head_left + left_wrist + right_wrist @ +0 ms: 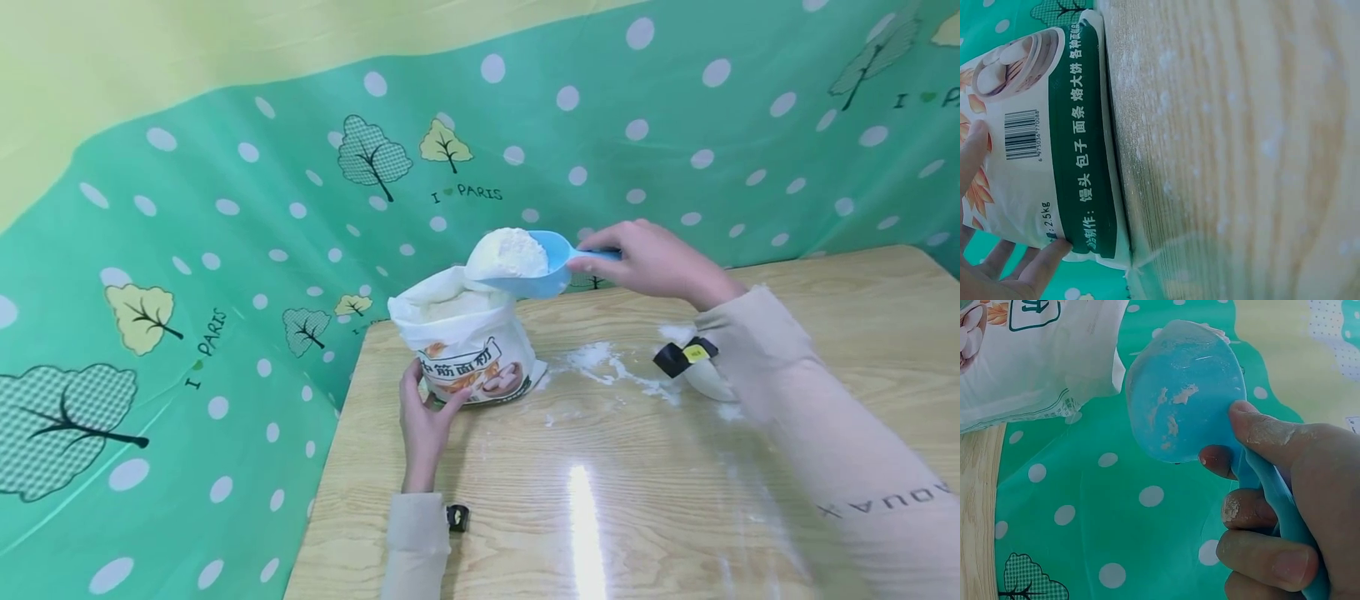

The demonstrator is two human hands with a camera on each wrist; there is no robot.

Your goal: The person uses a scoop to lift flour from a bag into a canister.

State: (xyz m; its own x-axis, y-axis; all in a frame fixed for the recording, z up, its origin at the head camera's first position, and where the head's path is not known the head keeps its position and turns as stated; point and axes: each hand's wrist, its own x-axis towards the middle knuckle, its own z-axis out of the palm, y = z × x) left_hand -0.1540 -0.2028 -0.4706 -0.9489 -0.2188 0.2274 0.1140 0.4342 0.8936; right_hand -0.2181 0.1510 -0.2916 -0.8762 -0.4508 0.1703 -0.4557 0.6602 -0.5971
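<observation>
A blue scoop (553, 265) heaped with white flour (510, 253) is held by its handle in my right hand (645, 257), level with the bag's top. The scoop's front overlaps the rim of the open flour bag (468, 354) in the head view. In the right wrist view, the scoop's underside carries a few white smears, and my thumb and fingers, dusted with flour, wrap the handle. My left hand (427, 408) grips the lower front and left side of the bag, thumb across the printed face. More flour shows inside the bag's mouth.
Spilled flour (600, 358) lies on the wooden table (525, 500) to the right of the bag. A white rounded object (708, 382) sits partly hidden behind my right sleeve. A green dotted cloth (225, 333) hangs behind and to the left of the table.
</observation>
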